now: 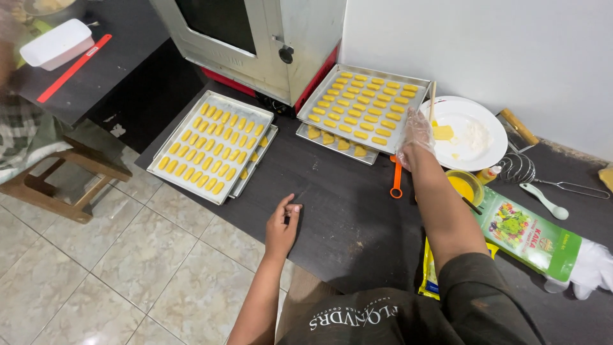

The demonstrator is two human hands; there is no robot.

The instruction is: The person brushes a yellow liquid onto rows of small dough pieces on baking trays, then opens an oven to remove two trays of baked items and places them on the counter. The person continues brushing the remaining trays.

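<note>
Beside the white plate (471,152), the gloved right hand (414,135) pinches a thin wooden stick (432,101) over the near corner of a tray of yellow dough pieces (363,105), while the bare left hand (281,225) rests slack and empty on the dark table (345,223) well below that plate.

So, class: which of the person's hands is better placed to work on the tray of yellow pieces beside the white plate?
Probably the right hand: gloved, it holds a thin stick at that tray's edge by the white plate. The bare left hand rests flat on the dark table, well away.
</note>
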